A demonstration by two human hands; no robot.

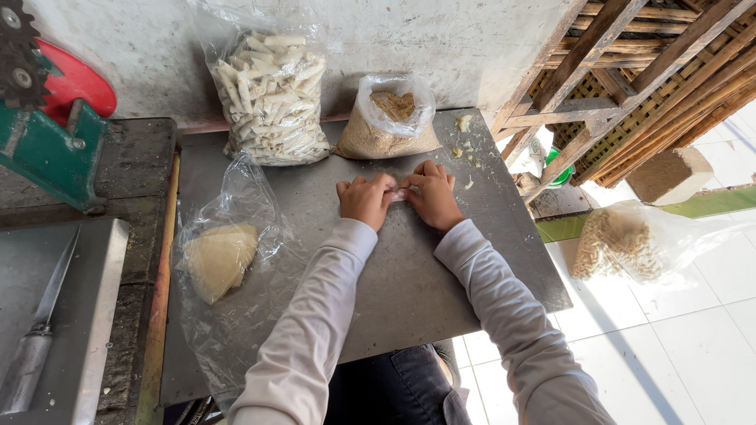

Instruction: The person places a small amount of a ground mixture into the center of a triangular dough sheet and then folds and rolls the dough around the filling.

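Rolling in hand, by the look of it: left hand (365,200) and right hand (432,194) side by side near the far middle of the grey bench (409,291), fingers curled down over a small pale roll (399,194) pinched between them. Both grips narrow, fingertips pressed on the roll from either side; only a sliver of it visible between the knuckles, so how tightly wound cannot be told. Roll flat on the bench, just near of the bag of brown crumb filling (386,122) and right of the big clear bag of finished pale rolls (272,90) against the far wall.

To the left, an open plastic bag with a stack of thin yellowish wrapper sheets (218,258) on the bench. Far left, a metal tray with a knife (35,334) and a green and red hand machine (51,126). A few crumbs (465,145) scattered at the far right corner of the bench. On the floor to the right, another bag of rolls (622,244) beside a wooden lattice frame (661,71).

Judged stage: closing or tightening one roll. Next move likely calling for an even push forward with both sets of fingers, ends kept tucked so no filling spills, then a lift toward the far-left bag.
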